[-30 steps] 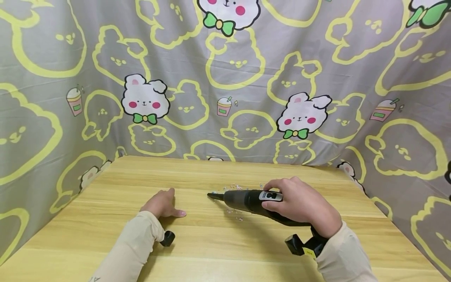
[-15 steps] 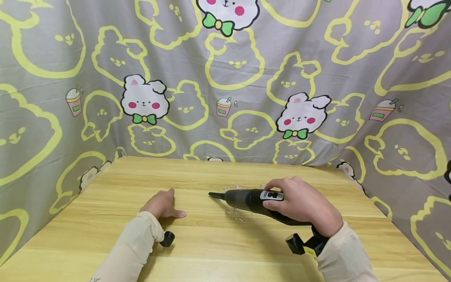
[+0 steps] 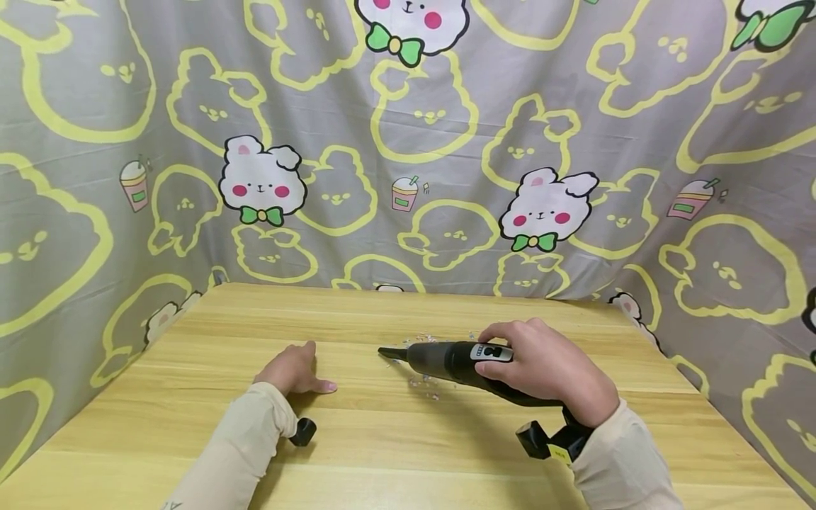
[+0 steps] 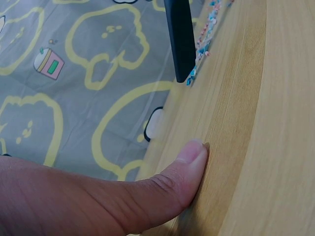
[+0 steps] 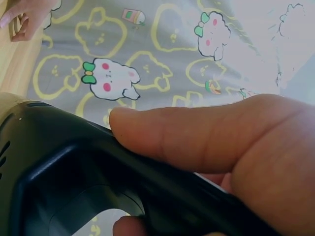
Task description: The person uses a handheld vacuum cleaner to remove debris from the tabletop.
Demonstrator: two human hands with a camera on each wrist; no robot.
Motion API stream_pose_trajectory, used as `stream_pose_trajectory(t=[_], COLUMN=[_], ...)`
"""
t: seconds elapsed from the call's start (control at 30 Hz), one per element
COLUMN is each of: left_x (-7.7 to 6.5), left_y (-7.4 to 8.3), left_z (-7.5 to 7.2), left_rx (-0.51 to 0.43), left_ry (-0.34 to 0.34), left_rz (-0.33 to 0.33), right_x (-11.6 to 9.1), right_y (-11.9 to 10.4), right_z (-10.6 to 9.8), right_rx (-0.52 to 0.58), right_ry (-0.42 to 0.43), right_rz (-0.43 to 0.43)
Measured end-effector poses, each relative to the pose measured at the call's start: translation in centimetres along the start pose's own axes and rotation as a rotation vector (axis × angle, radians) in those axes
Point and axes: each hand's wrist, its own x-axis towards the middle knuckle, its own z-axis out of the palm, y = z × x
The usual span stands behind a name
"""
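My right hand (image 3: 545, 365) grips a black handheld vacuum cleaner (image 3: 436, 360) by its handle, the thumb lying along the top beside a silver control panel. Its narrow nozzle (image 3: 392, 353) points left, low over the table. Small scraps of coloured paper (image 3: 423, 382) lie scattered around and under the vacuum; the left wrist view shows pink, blue and white bits (image 4: 204, 44) right behind the nozzle tip. To the left of the nozzle, my left hand (image 3: 293, 368) rests on the wood with the thumb stretched out, holding nothing.
The light wooden table (image 3: 357, 439) runs back to a grey curtain (image 3: 357, 106) printed with cartoon rabbits, which hangs on the left, far and right sides. A black wrist camera (image 3: 303, 431) sits by the left cuff, another camera mount (image 3: 551, 440) by the right.
The vacuum nozzle has shifted very slightly to the right. The left hand stays in place, and the paper scraps look much the same.
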Motion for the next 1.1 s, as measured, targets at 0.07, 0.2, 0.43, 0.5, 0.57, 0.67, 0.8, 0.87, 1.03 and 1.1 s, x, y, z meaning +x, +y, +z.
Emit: stream_pose_trajectory(t=[0.07, 0.2, 0.43, 0.5, 0.57, 0.67, 0.8, 0.87, 1.03, 1.1], left_x=[0.00, 0.00, 0.11, 0.17, 0.17, 0.19, 0.19, 0.19, 0.15, 0.12], left_y=[-0.03, -0.05, -0.13, -0.14, -0.11, -0.09, -0.06, -0.06, -0.03, -0.01], left_z=[-0.01, -0.05, 0.02, 0.03, 0.02, 0.03, 0.06, 0.07, 0.05, 0.03], left_rx=[0.001, -0.001, -0.003, -0.003, -0.004, -0.005, -0.006, -0.005, -0.007, -0.004], left_ry=[0.001, 0.000, 0.001, 0.003, 0.005, 0.006, 0.008, 0.008, 0.002, 0.001], left_rz=[0.000, -0.002, 0.009, 0.011, 0.012, 0.011, 0.011, 0.011, 0.006, 0.005], right_x=[0.04, 0.12, 0.16, 0.16, 0.16, 0.15, 0.12, 0.11, 0.10, 0.09], right_y=[-0.02, -0.02, 0.00, 0.03, 0.08, 0.14, 0.19, 0.21, 0.25, 0.26], right_z=[-0.02, -0.05, -0.04, -0.02, 0.00, 0.03, 0.03, 0.02, 0.01, 0.02], right_rx=[0.001, 0.001, -0.001, -0.004, -0.002, -0.001, 0.001, 0.000, 0.000, 0.004], right_ry=[-0.004, -0.005, 0.004, 0.007, 0.007, 0.008, 0.009, 0.008, 0.009, 0.009], right_rz=[0.005, 0.010, 0.010, 0.010, 0.012, 0.012, 0.014, 0.018, 0.022, 0.022])
